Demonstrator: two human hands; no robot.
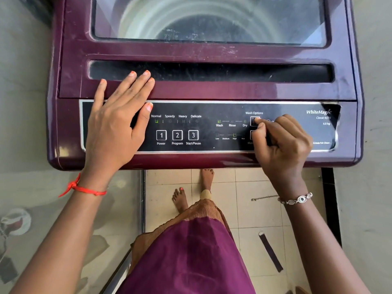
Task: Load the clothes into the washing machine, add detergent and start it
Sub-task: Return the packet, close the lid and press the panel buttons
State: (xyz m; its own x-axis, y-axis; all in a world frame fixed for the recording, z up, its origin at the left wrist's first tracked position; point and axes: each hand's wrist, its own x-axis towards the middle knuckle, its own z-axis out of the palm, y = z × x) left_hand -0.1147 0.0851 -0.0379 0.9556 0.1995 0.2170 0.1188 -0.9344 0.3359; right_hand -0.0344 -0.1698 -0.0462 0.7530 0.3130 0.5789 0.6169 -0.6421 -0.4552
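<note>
Setting wash opts | washing machine (203, 92) lid (212, 52) down, drum dim thru glass, can't tell clothes | left hand (118, 124) flat, fingers spread on lid edge, prob bracing | right hand (282, 143) curled, holds nothing, index tip on Wash Options button (254, 120) | Start/Pause button (193, 135) untouched

pale tiled floor (254, 213) below, a dark strip (270, 252) and a thin chain (264, 197) on it, apart from each other
</note>
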